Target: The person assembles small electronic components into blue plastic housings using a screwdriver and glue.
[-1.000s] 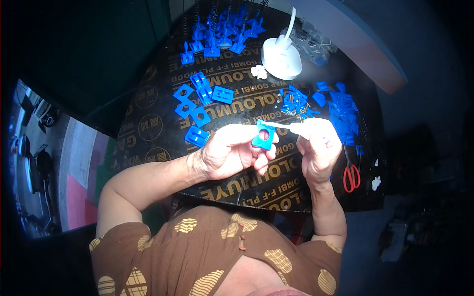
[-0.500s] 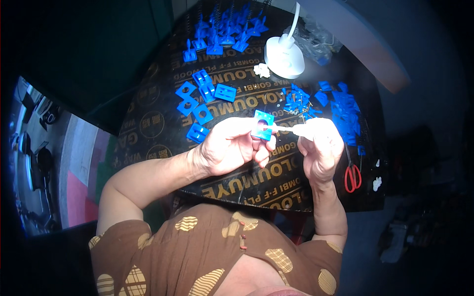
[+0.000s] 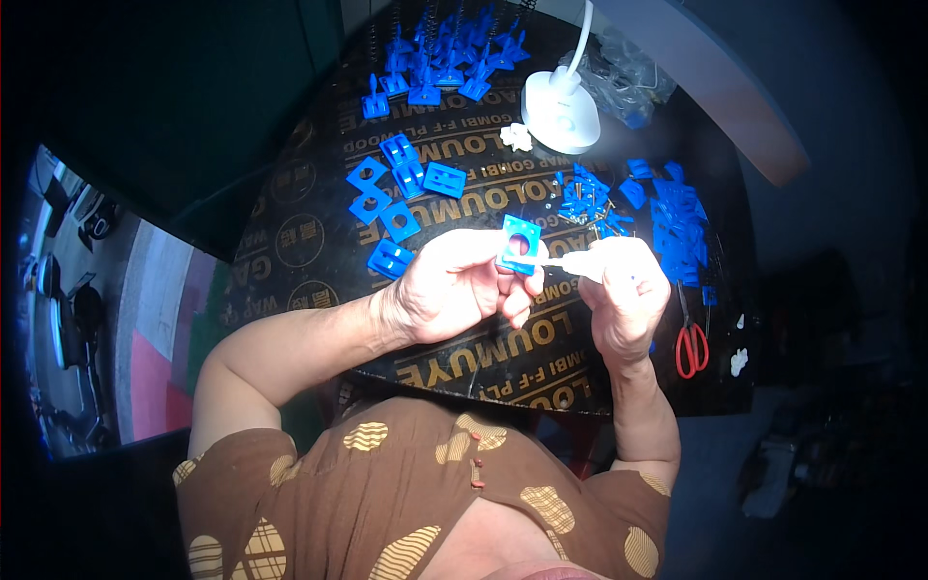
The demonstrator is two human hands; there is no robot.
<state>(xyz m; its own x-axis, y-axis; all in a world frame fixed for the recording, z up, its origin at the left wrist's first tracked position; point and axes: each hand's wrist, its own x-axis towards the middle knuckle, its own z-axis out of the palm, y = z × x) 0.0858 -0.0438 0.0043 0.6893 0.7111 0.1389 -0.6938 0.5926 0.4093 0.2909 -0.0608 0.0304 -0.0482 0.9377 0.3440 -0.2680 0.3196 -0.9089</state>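
My left hand pinches a small square blue plastic plate with a round hole through its middle. Thumb and fingers grip its left and lower edges. My right hand is closed round a slim whitish tool with a thin pointed tip; the fingers hide most of its body, so its kind is unclear. That tip meets the plate near the lower rim of the hole. Left of the plate, several similar blue pieces lie on the table, some flat with holes and some with raised slots.
On the dark printed board table, small blue parts and a blue pile lie to the right. Red-handled scissors rest near the right edge. Farther back stand a white lamp base, clear plastic bags and blue pieces with springs.
The tool's tip has shifted slightly down along the hole's rim, my right hand moving a little with it. My left hand keeps its grip on the plate.
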